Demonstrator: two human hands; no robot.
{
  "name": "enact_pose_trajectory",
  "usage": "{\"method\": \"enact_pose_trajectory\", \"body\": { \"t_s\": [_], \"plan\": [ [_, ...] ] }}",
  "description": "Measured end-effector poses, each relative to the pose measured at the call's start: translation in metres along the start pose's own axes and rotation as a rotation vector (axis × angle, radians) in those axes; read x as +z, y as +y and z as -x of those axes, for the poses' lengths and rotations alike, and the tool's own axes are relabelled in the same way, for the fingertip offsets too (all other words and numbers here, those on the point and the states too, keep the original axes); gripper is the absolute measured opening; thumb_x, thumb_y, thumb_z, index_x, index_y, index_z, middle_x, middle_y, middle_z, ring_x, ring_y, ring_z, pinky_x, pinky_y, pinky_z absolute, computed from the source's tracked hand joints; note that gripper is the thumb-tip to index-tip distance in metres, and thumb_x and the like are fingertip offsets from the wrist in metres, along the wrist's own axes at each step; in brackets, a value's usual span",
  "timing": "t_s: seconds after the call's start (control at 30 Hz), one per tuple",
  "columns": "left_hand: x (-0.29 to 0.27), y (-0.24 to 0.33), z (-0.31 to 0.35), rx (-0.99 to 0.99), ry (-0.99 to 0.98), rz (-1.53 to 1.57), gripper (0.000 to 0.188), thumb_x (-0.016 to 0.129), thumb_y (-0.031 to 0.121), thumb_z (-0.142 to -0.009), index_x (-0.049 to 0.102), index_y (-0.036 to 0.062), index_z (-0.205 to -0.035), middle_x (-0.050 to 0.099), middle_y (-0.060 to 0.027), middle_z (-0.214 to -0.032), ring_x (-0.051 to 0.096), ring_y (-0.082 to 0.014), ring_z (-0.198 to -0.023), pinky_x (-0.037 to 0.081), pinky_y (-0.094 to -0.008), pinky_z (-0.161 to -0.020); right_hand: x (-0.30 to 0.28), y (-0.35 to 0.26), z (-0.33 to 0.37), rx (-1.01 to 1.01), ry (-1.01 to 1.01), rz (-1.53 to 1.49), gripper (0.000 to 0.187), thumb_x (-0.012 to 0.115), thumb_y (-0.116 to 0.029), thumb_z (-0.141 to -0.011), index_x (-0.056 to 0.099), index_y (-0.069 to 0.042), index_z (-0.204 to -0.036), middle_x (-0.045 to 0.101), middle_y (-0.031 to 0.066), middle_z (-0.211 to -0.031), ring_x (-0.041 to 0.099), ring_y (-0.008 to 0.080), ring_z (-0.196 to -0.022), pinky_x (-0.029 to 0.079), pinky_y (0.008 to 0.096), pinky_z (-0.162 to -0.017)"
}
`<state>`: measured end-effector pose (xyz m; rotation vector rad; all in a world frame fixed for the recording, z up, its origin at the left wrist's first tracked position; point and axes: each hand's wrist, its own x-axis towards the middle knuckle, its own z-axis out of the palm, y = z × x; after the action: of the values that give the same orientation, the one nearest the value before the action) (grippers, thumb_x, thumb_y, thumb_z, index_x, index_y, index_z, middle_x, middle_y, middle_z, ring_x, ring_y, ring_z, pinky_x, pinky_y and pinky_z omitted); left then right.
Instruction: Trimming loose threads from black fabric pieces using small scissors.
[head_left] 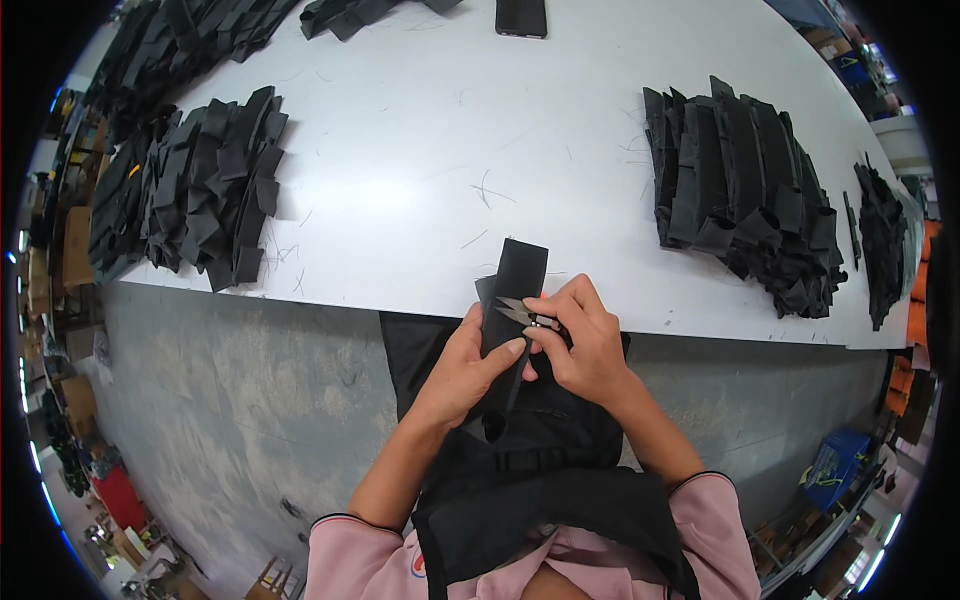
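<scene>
My left hand [465, 368] is closed around a black fabric strip [522, 268], its thumb pressed along the strip's face. The strip stands up past the table's front edge, and its lower end hangs over my black apron [560, 425]. In my right hand [590, 340] is a pair of thread snips [516, 312], gripped between thumb and fingers. Their parted metal blades point left and lie across the strip just above my left thumb. Some right-hand fingers are hidden behind the snips and the strip.
A white table [400, 180] spans the front, with loose thread ends scattered on it. Stacks of black fabric strips stand at left [215, 185] and right [740, 185]. A dark phone [521, 18] lies at the far edge. A blue crate [838, 467] sits at lower right.
</scene>
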<state>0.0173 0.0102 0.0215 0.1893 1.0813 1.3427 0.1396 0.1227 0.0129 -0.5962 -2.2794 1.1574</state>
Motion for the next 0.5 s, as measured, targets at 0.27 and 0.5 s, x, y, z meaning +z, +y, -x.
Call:
{"method": "enact_pose_trajectory", "body": {
  "t_s": [0.27,0.5],
  "plan": [
    [-0.006,-0.006,0.000,0.008,0.037,-0.057,0.036,0.055,0.003,-0.088,0.039,0.0021,-0.120,0.059,-0.0096,-0.095,0.061,-0.0157,-0.074,0.051,-0.0279,-0.070,0.003,-0.005,0.002,-0.017,0.040,0.073,0.017,0.065,0.003,-0.073,0.062,-0.001,-0.089,0.050,0.0084,-0.081,0.061,0.0171,-0.057,0.047,0.0267,-0.049],
    [-0.003,0.002,-0.003,-0.106,-0.001,0.138,0.043,0.053,0.019,-0.093,0.032,0.0043,-0.127,0.059,-0.0132,-0.097,0.063,-0.0207,-0.080,0.053,-0.0320,-0.071,0.001,0.008,0.010,0.302,0.088,-0.393,0.018,0.061,0.007,-0.076,0.061,0.001,-0.093,0.049,0.0066,-0.084,0.056,0.0131,-0.072,0.046,0.0235,-0.066]
  ]
}}
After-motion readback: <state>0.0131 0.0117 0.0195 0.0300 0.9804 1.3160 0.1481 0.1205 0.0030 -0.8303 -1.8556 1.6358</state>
